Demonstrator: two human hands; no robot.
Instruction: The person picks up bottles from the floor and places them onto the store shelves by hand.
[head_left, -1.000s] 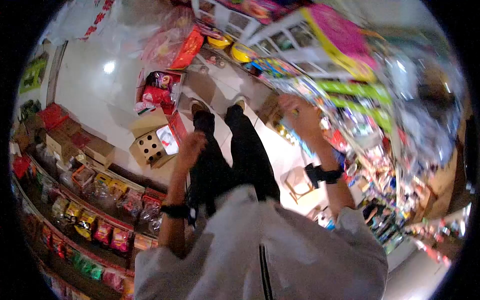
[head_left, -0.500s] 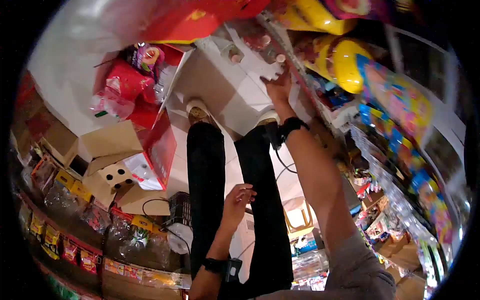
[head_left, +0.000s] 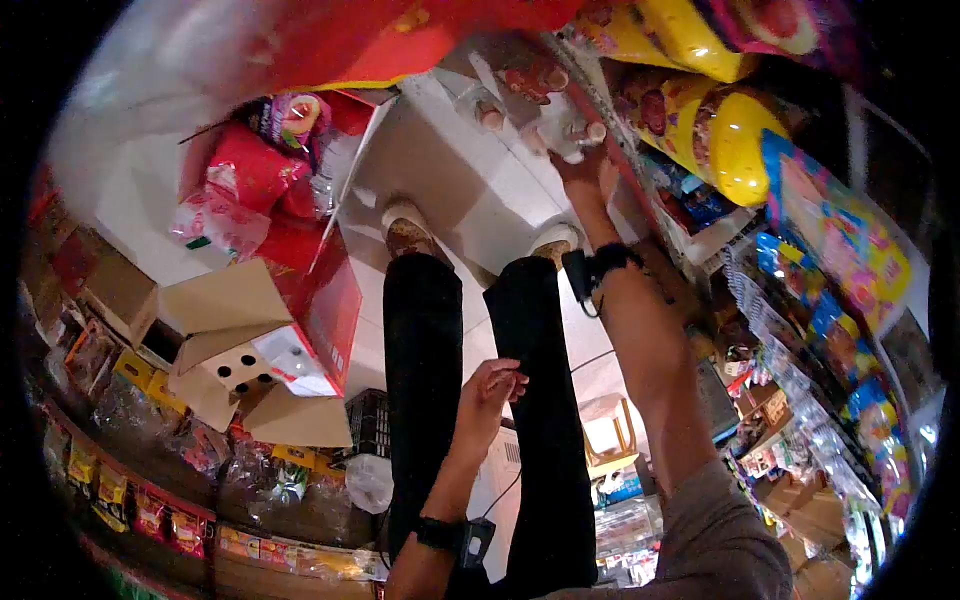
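Note:
My right hand (head_left: 583,172) reaches down to the floor beside the shelf, its fingers closed at the base of a clear bottle (head_left: 568,138) with a pale pinkish cap. Part of the grip is hidden behind the back of the hand. Close by are another clear bottle (head_left: 487,112) and a bottle with reddish contents (head_left: 535,82). My left hand (head_left: 492,388) hangs in front of my right leg, fingers loosely bent and partly apart, with nothing in it. Both wrists carry dark bands with small boxes.
An opened cardboard carton (head_left: 228,295) stands at the left, beside a red box with red packets (head_left: 245,165). Yellow bulging packs (head_left: 735,140) hang along the right shelf. A large red bag (head_left: 400,40) fills the top edge. My shoes (head_left: 408,232) stand on pale tiles.
The view has shifted a little, so most things sit farther right. My right hand stays at the bottle, which now appears more tilted and clearer. My left hand keeps its loose pose.

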